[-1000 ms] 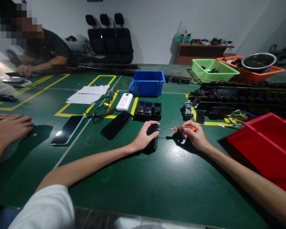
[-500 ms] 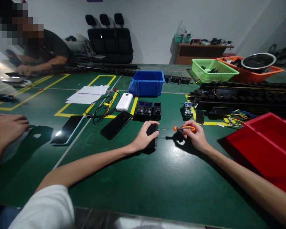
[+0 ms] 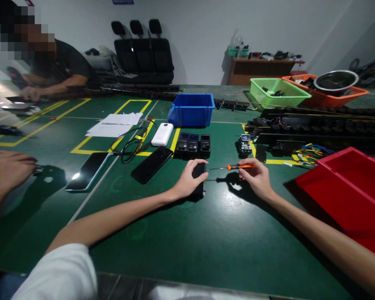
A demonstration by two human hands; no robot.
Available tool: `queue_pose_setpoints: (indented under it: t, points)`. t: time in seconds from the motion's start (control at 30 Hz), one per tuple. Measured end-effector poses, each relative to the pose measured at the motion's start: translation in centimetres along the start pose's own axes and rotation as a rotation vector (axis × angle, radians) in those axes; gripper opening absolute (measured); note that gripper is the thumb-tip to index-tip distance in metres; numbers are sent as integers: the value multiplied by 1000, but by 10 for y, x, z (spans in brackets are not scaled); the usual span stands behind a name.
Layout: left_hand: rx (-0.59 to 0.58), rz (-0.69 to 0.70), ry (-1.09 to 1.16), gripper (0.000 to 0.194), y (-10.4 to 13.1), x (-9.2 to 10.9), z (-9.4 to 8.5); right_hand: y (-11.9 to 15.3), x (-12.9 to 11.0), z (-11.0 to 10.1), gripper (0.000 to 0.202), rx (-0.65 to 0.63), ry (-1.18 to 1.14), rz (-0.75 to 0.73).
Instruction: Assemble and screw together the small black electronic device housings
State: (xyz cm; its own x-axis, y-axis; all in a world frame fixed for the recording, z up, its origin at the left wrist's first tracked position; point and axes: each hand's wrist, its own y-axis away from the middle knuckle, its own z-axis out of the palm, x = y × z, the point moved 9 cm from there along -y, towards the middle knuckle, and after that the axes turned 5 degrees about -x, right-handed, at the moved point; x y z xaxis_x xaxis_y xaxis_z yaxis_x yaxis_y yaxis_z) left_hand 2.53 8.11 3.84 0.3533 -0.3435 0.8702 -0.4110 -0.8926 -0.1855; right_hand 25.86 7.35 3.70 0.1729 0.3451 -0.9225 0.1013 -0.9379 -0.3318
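Observation:
My left hand [image 3: 190, 180] is closed around a black box-shaped device [image 3: 199, 189] that rests on the green table. In my right hand [image 3: 255, 177] is a screwdriver [image 3: 234, 167] with an orange and black handle, gripped between thumb and fingers. Its thin shaft points left toward the right side of the black device, the tip just short of that side. Behind my left hand several similar black modules [image 3: 192, 143] stand in a row. A small circuit board assembly [image 3: 245, 143] sits behind my right hand.
A blue bin [image 3: 194, 110] stands behind the modules. To the left lie a black phone [image 3: 152, 164], a lit phone [image 3: 88, 171], a white power bank [image 3: 162, 134] and cables. A red bin [image 3: 346, 191] is at right, below long black assemblies [image 3: 312, 127]. Another person's hand [image 3: 11, 168] is at far left.
The screwdriver tip has drawn slightly away from the black device, and its handle has tilted a little in my right hand. My left hand keeps its hold.

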Motion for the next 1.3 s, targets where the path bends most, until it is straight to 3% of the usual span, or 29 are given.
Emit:
queue_pose_setpoints:
  t: [0.47, 0.6, 0.8, 1.3]
  points:
    - [-6, -2, 6, 32, 1, 0, 0, 0, -18, 7, 8, -89, 53, -184]
    - [-8, -4, 0, 32, 1, 1, 0, 1, -15, 7, 10, -92, 65, -145]
    - [-12, -7, -6, 32, 0, 1, -1, 3, -3, 5, 28, -38, -41, 30]
    - [-11, -1, -17, 32, 0, 2, -1, 2, 1, 6, 25, -49, -23, 59]
